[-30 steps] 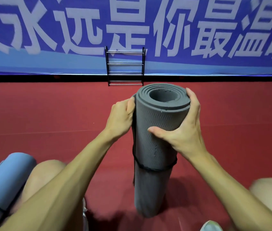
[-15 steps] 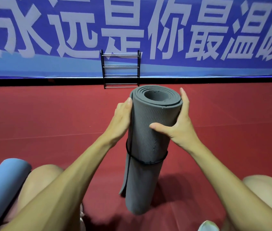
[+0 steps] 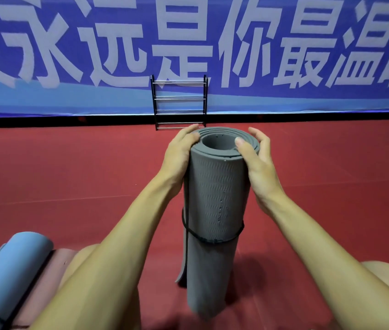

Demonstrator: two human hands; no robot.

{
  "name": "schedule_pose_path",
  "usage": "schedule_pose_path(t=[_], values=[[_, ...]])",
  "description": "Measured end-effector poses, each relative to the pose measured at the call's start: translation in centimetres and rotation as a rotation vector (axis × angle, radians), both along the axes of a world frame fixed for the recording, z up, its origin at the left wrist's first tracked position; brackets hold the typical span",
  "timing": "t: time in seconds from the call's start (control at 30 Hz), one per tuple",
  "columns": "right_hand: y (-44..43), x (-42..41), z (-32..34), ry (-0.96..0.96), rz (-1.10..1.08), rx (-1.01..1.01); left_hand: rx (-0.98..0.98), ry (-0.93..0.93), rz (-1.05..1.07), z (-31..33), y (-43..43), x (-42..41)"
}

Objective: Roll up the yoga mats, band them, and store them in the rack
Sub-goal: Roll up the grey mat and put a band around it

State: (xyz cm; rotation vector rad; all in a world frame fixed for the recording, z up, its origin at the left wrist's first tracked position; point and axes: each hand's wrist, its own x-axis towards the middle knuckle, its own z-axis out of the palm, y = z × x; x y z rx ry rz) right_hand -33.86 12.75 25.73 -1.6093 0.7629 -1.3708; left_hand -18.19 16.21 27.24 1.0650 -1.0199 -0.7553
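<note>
Grey mat upright on red floor, black band round its middle. Left hand and right hand grasp its top. Rack far.

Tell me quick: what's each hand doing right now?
Left hand: grips the top of the grey rolled yoga mat.
Right hand: holds the same mat's top, thumb on its rim.

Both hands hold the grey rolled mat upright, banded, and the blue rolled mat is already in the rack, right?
No: in the head view the blue rolled foam mat lies at lower left, close to the person, not in the black metal rack.
</note>
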Motion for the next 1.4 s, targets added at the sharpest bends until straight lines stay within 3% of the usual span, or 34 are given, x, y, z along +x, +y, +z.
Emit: schedule_pose_path(t=[0.17,0.23,0.33,0.43,0.53,0.77,0.97,1.13,1.27,1.33,1.4], values=[[-0.7,-0.9,-0.7,-0.017,-0.077,0.054,0.083,0.16,-0.083,-3.1,0.2,-0.7],[-0.8,-1.1,-1.2,-0.047,-0.1,0.088,0.149,0.113,-0.132,-5.3,0.5,-1.0],[-1.0,-1.1,-2.5,-0.034,-0.128,0.244,0.277,0.035,-0.218,-8.2,1.5,-0.9],[-0.6,-1.4,-5.3,0.04,-0.096,0.445,0.407,-0.052,-0.157,-10.4,2.2,-0.4],[0.2,-1.3,-7.8,0.07,-0.034,0.595,0.493,-0.008,-0.142,-12.5,1.8,0.2],[0.5,-1.3,-11.0,-0.074,0.024,0.816,0.72,0.147,-0.152,-16.4,1.0,0.2],[-0.6,-1.5,-12.9,-0.023,0.037,0.843,0.704,0.061,-0.045,-17.4,0.7,0.5],[-1.6,-2.0,-13.9,0.088,0.073,0.837,0.508,-0.083,0.119,-15.9,0.6,1.0],[-1.5,-3.8,-13.8,0.327,-0.111,0.563,0.397,-0.079,0.13,-13.4,1.6,0.8],[-0.9,-5.1,-13.6,0.385,-0.082,0.485,0.396,-0.211,0.06,-12.8,2.6,0.6],[-0.1,-6.4,-13.3,0.391,0.077,0.452,0.404,-0.257,-0.161,-12.6,3.5,0.6]])
